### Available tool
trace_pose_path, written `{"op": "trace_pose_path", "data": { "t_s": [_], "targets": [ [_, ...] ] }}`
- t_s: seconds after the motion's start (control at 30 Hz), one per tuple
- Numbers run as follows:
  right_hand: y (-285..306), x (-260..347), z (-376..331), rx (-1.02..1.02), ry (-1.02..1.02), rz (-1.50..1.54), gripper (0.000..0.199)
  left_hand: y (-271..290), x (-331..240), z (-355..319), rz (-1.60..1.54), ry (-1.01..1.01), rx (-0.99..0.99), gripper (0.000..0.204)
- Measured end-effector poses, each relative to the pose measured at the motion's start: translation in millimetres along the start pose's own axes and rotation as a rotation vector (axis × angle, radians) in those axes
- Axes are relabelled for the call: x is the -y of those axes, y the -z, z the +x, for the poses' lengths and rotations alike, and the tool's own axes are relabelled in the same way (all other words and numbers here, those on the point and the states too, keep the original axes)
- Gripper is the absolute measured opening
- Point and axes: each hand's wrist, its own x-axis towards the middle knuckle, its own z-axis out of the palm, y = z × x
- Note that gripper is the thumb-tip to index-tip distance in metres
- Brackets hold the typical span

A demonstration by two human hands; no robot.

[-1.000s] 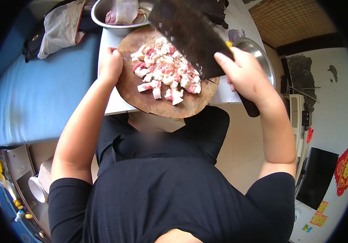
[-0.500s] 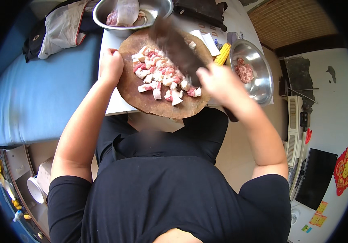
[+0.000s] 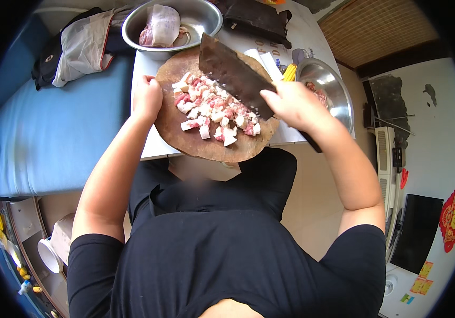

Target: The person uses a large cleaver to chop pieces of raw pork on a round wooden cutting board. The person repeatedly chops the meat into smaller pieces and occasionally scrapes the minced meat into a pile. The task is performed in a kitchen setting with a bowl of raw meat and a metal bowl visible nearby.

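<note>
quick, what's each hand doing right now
Left hand: at the edge of the chopping board; whether closed cannot be told.
Right hand: closed, holding the cleaver.

The cleaver (image 3: 232, 74), raised and blurred a second ago, now shows sharper and lower by the chopped meat (image 3: 209, 106), slanting from the chopping board's (image 3: 177, 130) twelve o'clock toward three. The right hand (image 3: 297, 106) sits farther toward nine o'clock; minced meat (image 3: 317, 94), hidden then, partly shows in the steel bowl (image 3: 339, 98).

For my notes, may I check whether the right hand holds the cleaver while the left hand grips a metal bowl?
What the left hand grips is wrong: the head view shows it holding the edge of the round wooden board. The right hand indeed holds the cleaver.
</note>
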Motion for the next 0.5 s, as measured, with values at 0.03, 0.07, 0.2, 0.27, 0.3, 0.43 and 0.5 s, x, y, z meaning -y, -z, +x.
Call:
{"op": "trace_pose_path", "data": {
  "t_s": [0.03, 0.07, 0.2, 0.27, 0.3, 0.43, 0.5],
  "targets": [
    [10, 4, -8, -0.088, 0.032, 0.02, 0.041, 1, -4, -1, -0.006, 0.002, 0.002, 0.033],
    [14, 6, -11, -0.157, 0.065, 0.136, 0.039, 2, -4, -5, -0.01, 0.014, 0.004, 0.033],
    [-7, 4, -9, -0.229, 0.021, 0.239, 0.037, -4, 2, 0, -0.037, 0.011, -0.017, 0.033],
    [-30, 1, 0, -0.087, -0.025, -0.028, 0.043, -6, 0, -1, -0.004, 0.001, -0.006, 0.033],
    [-17, 1, -2, 0.022, -0.113, 0.056, 0.046, -5, -1, -1, 0.015, -0.002, -0.006, 0.033],
    [20, 11, -17, -0.065, -0.069, 0.076, 0.05, 2, 0, -3, 0.029, 0.021, -0.02, 0.033],
    [23, 12, -22, -0.104, -0.054, 0.246, 0.052, 2, -4, -3, 0.005, 0.045, -0.014, 0.034]
  ]
}}
